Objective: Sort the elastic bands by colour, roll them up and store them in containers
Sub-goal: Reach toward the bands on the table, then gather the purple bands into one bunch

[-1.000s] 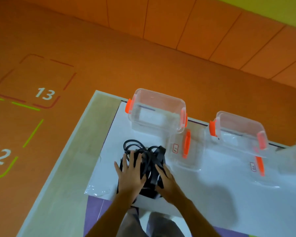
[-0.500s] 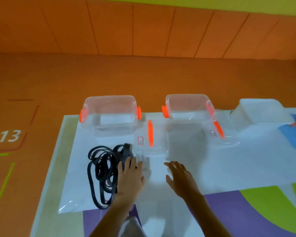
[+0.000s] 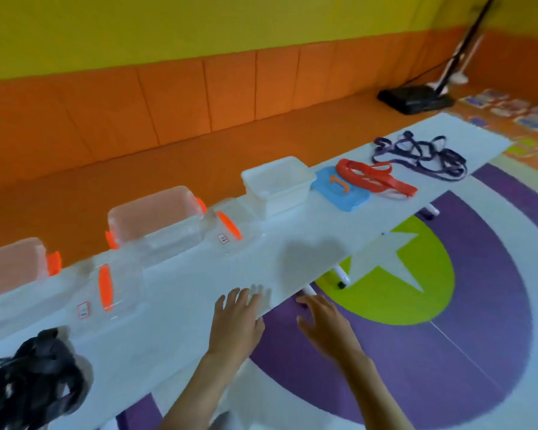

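Black elastic bands (image 3: 28,383) are lying in a loose, tangled heap at the left end of the white table (image 3: 184,305), close to its near edge; blurred, so single loops are not separable. Red elastic bands (image 3: 373,178) are lying far off to the right, one end overlapping a blue lid (image 3: 339,193) that is carrying an orange handle. Purple elastic bands (image 3: 423,153) are sprawling beyond them at the table's far right end, apart from the red. No band is sitting inside a container. Along the far edge three tubs are standing in a row: a clear container (image 3: 10,268) with orange clips, cut off by the left frame edge; a second clear container (image 3: 159,225) of the same kind; then a white container (image 3: 277,187) just beside the blue lid. A clear lid (image 3: 121,290) with an orange handle is lying flat between the two clear tubs, and a second clear lid (image 3: 227,228) is lying just right of the second tub. The left hand (image 3: 236,321) is hovering at the table's near edge, fingers straight and spread, holding nothing; cannot tell whether the fingertips are touching the surface. The right hand (image 3: 326,324) is hanging past that edge over the floor mat (image 3: 479,290), fingers loosely apart, holding nothing. Both hands are staying well apart from every band. The mat is showing purple rings, a green disc and a white star. An orange padded wall (image 3: 137,119) is running behind the table, and a black stand base (image 3: 416,100) is sitting on the floor at far right.
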Demonstrator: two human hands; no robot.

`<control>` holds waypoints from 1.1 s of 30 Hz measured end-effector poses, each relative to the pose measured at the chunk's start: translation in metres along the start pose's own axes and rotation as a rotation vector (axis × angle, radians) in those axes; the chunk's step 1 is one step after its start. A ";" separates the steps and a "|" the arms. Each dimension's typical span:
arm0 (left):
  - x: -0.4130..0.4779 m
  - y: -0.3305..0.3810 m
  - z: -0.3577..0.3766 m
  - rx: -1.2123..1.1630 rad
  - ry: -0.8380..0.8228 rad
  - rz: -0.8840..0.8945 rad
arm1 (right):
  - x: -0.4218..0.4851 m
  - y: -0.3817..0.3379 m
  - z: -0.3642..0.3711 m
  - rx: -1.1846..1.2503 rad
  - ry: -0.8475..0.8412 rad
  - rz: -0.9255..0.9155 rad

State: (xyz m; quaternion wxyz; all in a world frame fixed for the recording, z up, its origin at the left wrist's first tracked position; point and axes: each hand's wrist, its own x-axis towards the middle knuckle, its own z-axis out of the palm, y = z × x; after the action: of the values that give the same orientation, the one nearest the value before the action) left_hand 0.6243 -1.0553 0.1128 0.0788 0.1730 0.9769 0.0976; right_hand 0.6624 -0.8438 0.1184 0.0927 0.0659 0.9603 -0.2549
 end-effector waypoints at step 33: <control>0.488 0.535 0.068 0.037 -0.009 0.414 | 0.216 0.521 -0.371 -0.068 0.323 0.346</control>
State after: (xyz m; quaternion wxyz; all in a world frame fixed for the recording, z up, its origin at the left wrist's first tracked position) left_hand 0.3568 -0.3790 0.1045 0.0582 0.3720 0.9217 0.0927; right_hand 0.4888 -0.1915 0.1399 -0.0177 0.2662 0.9451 -0.1887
